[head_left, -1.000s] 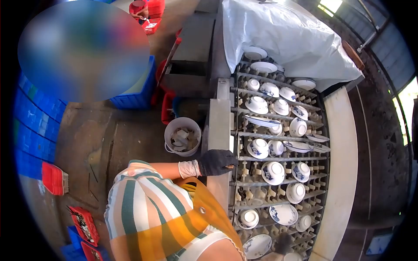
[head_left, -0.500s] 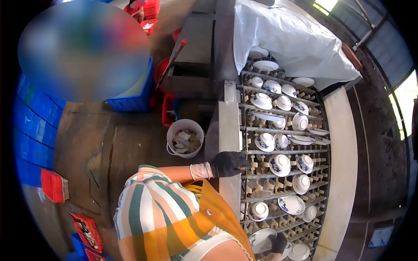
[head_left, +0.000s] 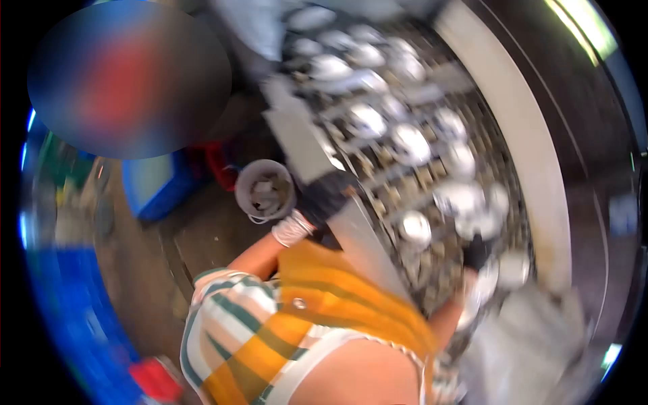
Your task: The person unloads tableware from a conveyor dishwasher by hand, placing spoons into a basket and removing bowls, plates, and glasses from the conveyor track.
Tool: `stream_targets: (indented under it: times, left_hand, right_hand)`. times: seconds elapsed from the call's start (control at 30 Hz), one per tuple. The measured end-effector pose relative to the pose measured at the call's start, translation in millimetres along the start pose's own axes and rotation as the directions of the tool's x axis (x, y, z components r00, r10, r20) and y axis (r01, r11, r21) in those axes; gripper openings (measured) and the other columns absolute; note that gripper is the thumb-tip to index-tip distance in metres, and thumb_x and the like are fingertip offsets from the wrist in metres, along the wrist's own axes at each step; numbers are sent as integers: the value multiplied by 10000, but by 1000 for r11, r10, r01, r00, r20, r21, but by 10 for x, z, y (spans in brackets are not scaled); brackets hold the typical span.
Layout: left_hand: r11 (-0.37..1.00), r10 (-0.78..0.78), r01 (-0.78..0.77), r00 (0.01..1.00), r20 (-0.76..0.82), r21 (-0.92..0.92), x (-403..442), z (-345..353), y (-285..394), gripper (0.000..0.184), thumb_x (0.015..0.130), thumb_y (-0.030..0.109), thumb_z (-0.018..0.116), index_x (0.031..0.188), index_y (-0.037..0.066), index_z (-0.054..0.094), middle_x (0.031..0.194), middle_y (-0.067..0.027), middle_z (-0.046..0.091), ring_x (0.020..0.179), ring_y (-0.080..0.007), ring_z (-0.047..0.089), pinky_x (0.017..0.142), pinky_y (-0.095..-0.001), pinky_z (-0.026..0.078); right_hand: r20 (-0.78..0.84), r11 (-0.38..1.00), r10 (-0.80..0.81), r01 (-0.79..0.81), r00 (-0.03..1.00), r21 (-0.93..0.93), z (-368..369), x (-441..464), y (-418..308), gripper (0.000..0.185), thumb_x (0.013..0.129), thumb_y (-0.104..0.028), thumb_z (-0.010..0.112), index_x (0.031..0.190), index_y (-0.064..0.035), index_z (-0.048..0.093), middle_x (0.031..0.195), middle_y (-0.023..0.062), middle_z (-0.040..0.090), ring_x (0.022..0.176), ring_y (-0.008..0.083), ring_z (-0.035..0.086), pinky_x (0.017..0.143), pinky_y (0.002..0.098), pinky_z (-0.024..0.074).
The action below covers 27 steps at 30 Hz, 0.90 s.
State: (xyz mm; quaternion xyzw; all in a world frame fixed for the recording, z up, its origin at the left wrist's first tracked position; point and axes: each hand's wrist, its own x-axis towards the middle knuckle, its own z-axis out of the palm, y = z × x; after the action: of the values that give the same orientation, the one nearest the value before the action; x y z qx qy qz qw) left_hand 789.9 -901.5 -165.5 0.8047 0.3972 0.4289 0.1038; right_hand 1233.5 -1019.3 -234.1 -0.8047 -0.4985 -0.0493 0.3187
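Note:
My left hand [head_left: 329,197], in a dark glove with a white cuff, rests at the metal ledge [head_left: 361,236] with its fingers curled; whether they hold anything is hidden. My right hand [head_left: 476,254], also dark-gloved, is over the rack [head_left: 432,260], its fingers closed at the rim of a white dish [head_left: 480,224]. Blue-and-white bowls and plates stand in rows on the rack's pegs, among them a bowl [head_left: 415,228] between my hands and another bowl [head_left: 410,145] farther up. Motion blurs the dishes and my fingertips.
A pale bucket [head_left: 265,191] with broken pieces stands on the floor left of the ledge. Beyond it is a blue tub [head_left: 154,185]. A light side panel [head_left: 533,155] borders the rack on the right, and grey sheeting [head_left: 523,344] hangs at the lower right.
The view has swung round, and the rack now appears tilted. My right hand, at the bottom edge before, now shows farther up over the rack. My left hand remains at the ledge.

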Motion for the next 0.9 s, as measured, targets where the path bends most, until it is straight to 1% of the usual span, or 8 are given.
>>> stream_targets:
  times: [0.13,0.17,0.2,0.53,0.63,0.7,0.77,0.9]
  left_hand:
    - [997,72,-72,997,6,-25,-36,167,95,253,721,39,658,968,89,678,895,-122,646,814,-306,622,727,-384,501]
    - [996,93,-94,996,8,6,-77,243,100,261,727,37,673,984,82,671,887,-122,640,802,-301,621,702,-376,501]
    - [996,84,-84,996,-4,-29,-94,297,70,267,732,27,674,995,75,665,887,-122,633,785,-296,620,680,-374,498]
    - [996,82,-81,997,10,-33,-17,132,60,174,776,40,690,949,41,672,881,-109,625,790,-249,625,693,-339,505]
    - [996,86,-85,995,41,-36,-30,147,88,183,776,43,687,958,44,673,885,-109,624,795,-243,624,704,-337,505]
    - [996,71,-69,996,53,-52,-53,143,88,189,774,43,687,963,45,672,886,-110,624,794,-243,624,706,-338,505]
    - [999,31,-27,996,82,-46,-72,154,93,195,774,42,684,969,43,671,890,-115,627,799,-253,625,706,-337,506]
    - [999,6,-1,997,80,-54,-95,172,140,191,773,41,683,964,41,671,897,-121,630,805,-259,628,703,-340,507]
  right_hand:
    - [-174,976,217,-213,960,43,-276,-444,105,446,835,-271,644,1197,-16,584,971,182,669,830,271,645,777,345,498]
    - [-170,943,333,-330,928,46,-441,-584,144,348,829,-254,639,1091,-25,641,1067,168,657,984,311,615,869,383,473]
    - [-301,970,172,-214,938,-113,-528,-747,239,299,842,-238,633,1063,-36,646,1063,168,654,964,306,617,855,374,478]
    - [-357,837,241,-380,902,-395,-953,-1493,39,626,738,-449,732,1139,3,570,1096,220,593,1061,365,540,909,425,434]
    - [-321,846,285,-395,903,-359,-919,-1176,576,618,723,-454,737,1111,4,588,1065,229,611,1019,381,566,889,430,452]
    - [-3,763,613,-592,790,-261,-932,-903,929,685,720,-458,722,1234,-47,532,1188,218,577,1132,370,521,949,431,429]
    - [-4,680,682,-637,731,-362,-879,-732,1096,626,698,-334,751,1212,-33,559,1194,203,587,1127,326,545,957,404,431]
    - [-99,804,585,-560,805,200,-923,-423,1128,521,694,-207,749,1159,-26,597,1058,158,656,952,260,637,843,364,493]
